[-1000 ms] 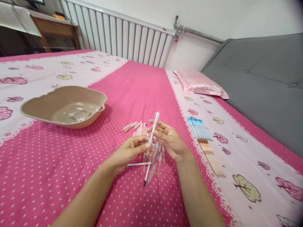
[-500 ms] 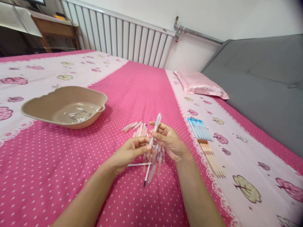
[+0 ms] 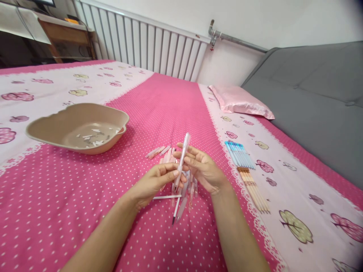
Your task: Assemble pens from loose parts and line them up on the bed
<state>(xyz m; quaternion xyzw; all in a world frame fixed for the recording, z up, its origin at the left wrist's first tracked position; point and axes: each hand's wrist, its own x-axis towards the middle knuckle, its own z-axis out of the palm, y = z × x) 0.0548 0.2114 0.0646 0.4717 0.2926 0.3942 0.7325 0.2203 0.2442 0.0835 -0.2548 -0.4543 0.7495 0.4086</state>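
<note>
- Centre of the action, a pen (image 3: 183, 155) stood tilted in the air, above the bed (image 3: 127, 234), both hands on it!
- The step in hand looked like putting this pen together, a twist or a push where barrel met cap; that was a judgement, for the joint itself was too small to read.
- The left hand (image 3: 159, 179) had the lower end, thumb and forefinger pinching the barrel, the other fingers curled loosely behind.
- And the right hand (image 3: 205, 170)! Its thumb lay against the pen higher up, fingers part-curled and slightly fanned behind it, a lighter pinch by the look of it.
- The next move seemed to call for a firm hold below and a small, straight turn or press above, nothing forced on that slim plastic.
- Right beneath, a pile (image 3: 193, 185) of pale pen parts, with a white refill (image 3: 167, 197) lying crosswise and a dark-tipped refill (image 3: 176, 211) pointing nearer.
- Out on the right, blue pens (image 3: 240, 155) and tan pens (image 3: 253, 189) lay in neat rows; off to the left, a basin (image 3: 56, 128) held small white bits (image 3: 98, 142).
</note>
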